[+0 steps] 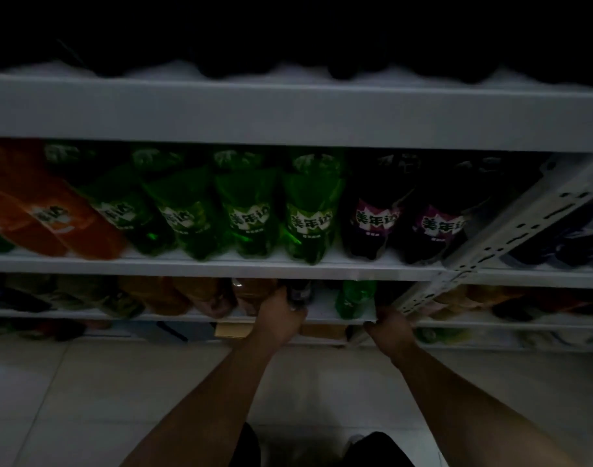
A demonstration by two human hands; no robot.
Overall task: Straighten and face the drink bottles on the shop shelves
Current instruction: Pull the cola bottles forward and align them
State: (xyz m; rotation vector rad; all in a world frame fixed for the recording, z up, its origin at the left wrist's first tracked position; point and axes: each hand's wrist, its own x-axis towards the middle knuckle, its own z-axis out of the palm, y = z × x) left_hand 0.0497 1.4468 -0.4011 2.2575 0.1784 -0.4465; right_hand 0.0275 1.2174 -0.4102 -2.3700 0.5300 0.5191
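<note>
**Figure: Both hands at the lower shelf of a dim drinks rack**

Head view, looking forward and down; the picture is dark and somewhat blurred. Two bare forearms reach from the bottom edge towards the lower shelf [173, 317].

The left hand [281, 315] meets a dark bottle [299, 292] that stands on this shelf. Its fingers are curled round the bottle's lower part in a grasp.

The right hand [389, 326] lies at the front edge of the same shelf, just beside the perforated upright post [510, 227]. Its fingers reach into shadow, so it cannot be told whether they are clenched, released or grasping anything.

Between the two hands stands a green bottle [354, 298], apart from both. To the left of the held bottle is a group of amber bottles [193, 294], partly hidden by the shelf above.

The middle shelf [220, 266] carries a full row facing forward. From left to right it holds orange bottles [52, 217], green-labelled bottles [247, 210] and purple-labelled bottles [376, 217], standing close together near the front edge.

A cardboard box [232, 330] shows beneath the lower shelf. Pale floor tiles [86, 399] fill the foreground.
</note>
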